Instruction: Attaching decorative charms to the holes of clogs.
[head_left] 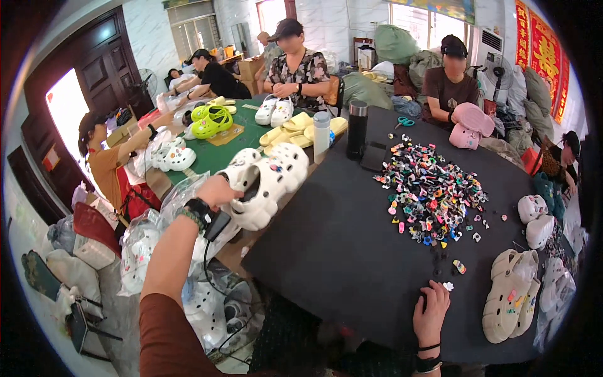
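Observation:
My left hand [217, 191] is closed on a pair of white clogs [270, 182], gripping them near the heel at the left edge of the black table [352, 251]. The clogs have round holes and a few small charms on the uppers. My right hand [432, 311] lies on the table's near side, fingers stretched out and resting on the surface. Just beyond its fingertips sits a white flower-shaped shoe charm [448, 286]; I cannot tell whether they touch. A colourful charm [460, 267] lies a little farther off.
A large heap of mixed shoe charms [433, 195] covers the table's far middle. Beige clogs [510, 295] stand at right. A black bottle [357, 129], a white bottle [321, 137] and teal scissors [405, 121] are at the back. Bagged clogs [141, 248] fill the left; several people work around.

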A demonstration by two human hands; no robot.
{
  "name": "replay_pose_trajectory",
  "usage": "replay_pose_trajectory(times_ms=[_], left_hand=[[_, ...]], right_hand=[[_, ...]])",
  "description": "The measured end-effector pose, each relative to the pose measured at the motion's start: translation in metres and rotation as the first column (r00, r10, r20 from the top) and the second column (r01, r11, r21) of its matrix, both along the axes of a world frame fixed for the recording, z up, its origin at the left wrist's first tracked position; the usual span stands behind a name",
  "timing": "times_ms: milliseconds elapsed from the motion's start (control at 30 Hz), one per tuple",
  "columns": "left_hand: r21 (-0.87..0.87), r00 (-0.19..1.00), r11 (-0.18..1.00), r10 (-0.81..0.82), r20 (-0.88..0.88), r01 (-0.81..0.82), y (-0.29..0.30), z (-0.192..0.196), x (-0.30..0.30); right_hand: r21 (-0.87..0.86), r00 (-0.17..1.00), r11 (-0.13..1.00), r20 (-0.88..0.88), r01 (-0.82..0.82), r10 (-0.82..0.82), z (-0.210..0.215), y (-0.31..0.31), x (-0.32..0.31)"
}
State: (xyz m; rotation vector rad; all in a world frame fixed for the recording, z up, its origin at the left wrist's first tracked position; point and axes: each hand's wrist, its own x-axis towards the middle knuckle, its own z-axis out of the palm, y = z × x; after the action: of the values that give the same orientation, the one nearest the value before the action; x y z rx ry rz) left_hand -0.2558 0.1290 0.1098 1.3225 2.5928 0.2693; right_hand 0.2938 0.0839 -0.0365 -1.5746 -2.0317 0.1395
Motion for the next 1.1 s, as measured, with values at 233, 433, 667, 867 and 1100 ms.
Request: replay_pose_trajectory(times_ms=[233,433,667,867,1100], left_hand=[[0.355,0.965,0.918,0.233,-0.123,-0.176,0.109,-0.036,-0.102],[0.533,0.978,0.827,-0.09,-0.189,0.178,0.139,-0.086,-0.055],[0.578,0.913,0.726,-0.397,-0.088,0.372,0.019,-0.125,0.092],[0.532,0.859,0.699,-0.499,-0.115,0.478,-0.031,-0.125,0.183],[0.3,0.881,0.835,-0.389,-0.271,0.461,-0.045,-0.144,0.211]], right_hand=[[0.0,1.0,1.0,0.02,-0.002,0.002,0.003,0.002,-0.006],[0.012,1.0,1.0,0.01,-0.01,0.01,0.001,0.006,-0.001],[0.051,1.0,0.998,0.02,-0.019,0.018,-0.003,0.003,-0.004],[0.141,1.0,0.99,0.006,0.017,-0.018,-0.005,0.002,0.007],[0.22,0.998,0.975,-0.033,-0.045,0.053,-0.008,0.012,-0.008]])
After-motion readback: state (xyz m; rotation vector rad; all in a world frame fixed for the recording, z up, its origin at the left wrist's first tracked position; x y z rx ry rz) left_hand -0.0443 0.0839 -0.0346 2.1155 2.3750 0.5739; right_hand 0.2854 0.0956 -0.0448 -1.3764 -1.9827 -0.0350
